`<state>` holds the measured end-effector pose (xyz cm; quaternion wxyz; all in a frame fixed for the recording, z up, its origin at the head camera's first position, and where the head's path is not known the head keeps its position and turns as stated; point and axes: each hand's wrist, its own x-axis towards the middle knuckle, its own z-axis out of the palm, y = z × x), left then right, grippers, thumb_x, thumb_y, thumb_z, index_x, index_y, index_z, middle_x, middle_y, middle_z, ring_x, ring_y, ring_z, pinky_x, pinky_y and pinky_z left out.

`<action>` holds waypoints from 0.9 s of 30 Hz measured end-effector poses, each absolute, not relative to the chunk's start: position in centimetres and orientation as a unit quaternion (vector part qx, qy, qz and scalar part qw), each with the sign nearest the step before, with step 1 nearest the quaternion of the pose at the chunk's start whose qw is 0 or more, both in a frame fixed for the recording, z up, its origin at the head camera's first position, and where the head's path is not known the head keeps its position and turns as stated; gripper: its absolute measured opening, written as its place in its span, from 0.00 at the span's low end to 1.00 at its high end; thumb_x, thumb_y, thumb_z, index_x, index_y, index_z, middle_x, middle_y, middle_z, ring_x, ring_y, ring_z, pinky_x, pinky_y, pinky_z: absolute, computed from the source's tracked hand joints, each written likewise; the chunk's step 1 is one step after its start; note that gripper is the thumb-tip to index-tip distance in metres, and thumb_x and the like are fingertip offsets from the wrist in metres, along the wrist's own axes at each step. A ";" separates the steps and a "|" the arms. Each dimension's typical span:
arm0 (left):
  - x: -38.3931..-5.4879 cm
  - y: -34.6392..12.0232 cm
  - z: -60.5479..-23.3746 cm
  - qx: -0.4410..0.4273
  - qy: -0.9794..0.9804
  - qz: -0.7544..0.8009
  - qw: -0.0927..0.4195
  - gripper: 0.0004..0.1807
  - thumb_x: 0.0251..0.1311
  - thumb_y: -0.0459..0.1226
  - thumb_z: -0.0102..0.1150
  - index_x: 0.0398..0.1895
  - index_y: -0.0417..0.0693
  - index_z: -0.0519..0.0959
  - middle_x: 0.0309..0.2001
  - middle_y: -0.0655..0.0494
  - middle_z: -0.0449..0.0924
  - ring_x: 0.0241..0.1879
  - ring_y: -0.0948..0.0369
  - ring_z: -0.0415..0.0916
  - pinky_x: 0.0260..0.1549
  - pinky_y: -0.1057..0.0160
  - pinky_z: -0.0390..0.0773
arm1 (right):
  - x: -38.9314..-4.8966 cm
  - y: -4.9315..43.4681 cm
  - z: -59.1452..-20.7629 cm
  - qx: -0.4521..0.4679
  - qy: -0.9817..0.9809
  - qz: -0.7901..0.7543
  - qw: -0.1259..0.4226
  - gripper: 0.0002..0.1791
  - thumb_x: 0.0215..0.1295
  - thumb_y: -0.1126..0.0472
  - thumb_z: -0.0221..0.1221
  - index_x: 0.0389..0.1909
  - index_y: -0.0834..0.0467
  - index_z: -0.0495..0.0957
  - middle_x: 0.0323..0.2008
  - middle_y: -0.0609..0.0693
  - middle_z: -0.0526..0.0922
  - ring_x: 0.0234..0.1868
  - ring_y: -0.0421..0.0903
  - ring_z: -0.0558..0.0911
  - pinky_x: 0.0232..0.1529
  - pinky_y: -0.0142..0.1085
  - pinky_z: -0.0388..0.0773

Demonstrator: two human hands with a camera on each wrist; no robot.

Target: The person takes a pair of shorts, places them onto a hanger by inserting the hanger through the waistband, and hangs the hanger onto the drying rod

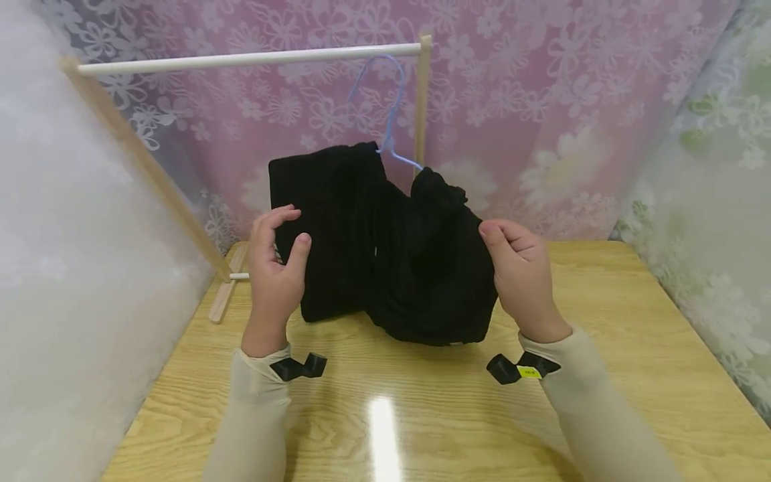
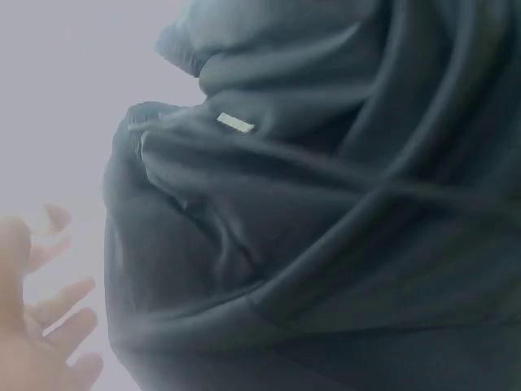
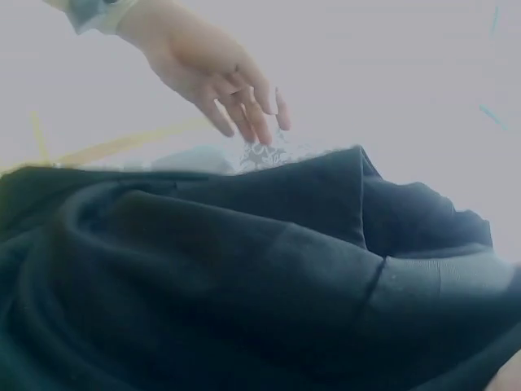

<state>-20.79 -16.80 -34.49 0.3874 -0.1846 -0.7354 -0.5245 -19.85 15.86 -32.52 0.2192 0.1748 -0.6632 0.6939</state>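
Note:
A black garment point(image 1: 434, 268) hangs in loose folds on a thin blue hanger point(image 1: 394, 124); its exact kind is hard to tell. In the head view the hanger's hook reaches up to the white rod, and I cannot tell whether it rests on it. My right hand point(image 1: 524, 274) pinches the garment's right edge between thumb and fingers. At the garment's left side my left hand point(image 1: 274, 268) has its thumb and fingers spread apart, gripping nothing. A small white tag point(image 2: 235, 123) shows on the cloth in the left wrist view.
A rack with a white rod point(image 1: 253, 60) and wooden posts point(image 1: 150, 171) stands at the back left of the wood-grain table point(image 1: 602, 375). Behind hangs a pink floral curtain point(image 1: 512, 100), with pale curtains at both sides.

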 end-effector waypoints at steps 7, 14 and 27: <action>-20.8 -16.4 -34.8 -0.231 -0.731 -0.548 0.333 0.17 0.72 0.28 0.57 0.62 0.37 0.74 0.50 0.43 0.78 0.56 0.52 0.74 0.64 0.55 0.68 | -21.6 14.4 -30.5 0.172 -0.634 0.715 0.240 0.13 0.77 0.59 0.59 0.35 0.62 0.87 0.22 0.47 0.77 0.22 0.42 0.72 0.27 0.30 0.73; -20.7 -16.1 -34.9 -0.254 -0.724 -0.557 0.318 0.17 0.71 0.26 0.57 0.61 0.37 0.74 0.46 0.47 0.76 0.49 0.49 0.76 0.58 0.52 0.73 | -22.4 13.9 -30.1 0.154 -0.653 0.688 0.276 0.15 0.77 0.60 0.59 0.34 0.67 0.85 0.16 0.45 0.69 0.19 0.42 0.65 0.24 0.31 0.64; -20.3 -15.9 -35.0 -0.265 -0.741 -0.539 0.302 0.14 0.70 0.28 0.59 0.58 0.38 0.77 0.41 0.49 0.76 0.46 0.55 0.74 0.56 0.59 0.72 | -23.1 12.5 -28.9 0.166 -0.649 0.694 0.264 0.16 0.77 0.55 0.59 0.35 0.64 0.86 0.20 0.47 0.76 0.21 0.43 0.73 0.26 0.30 0.74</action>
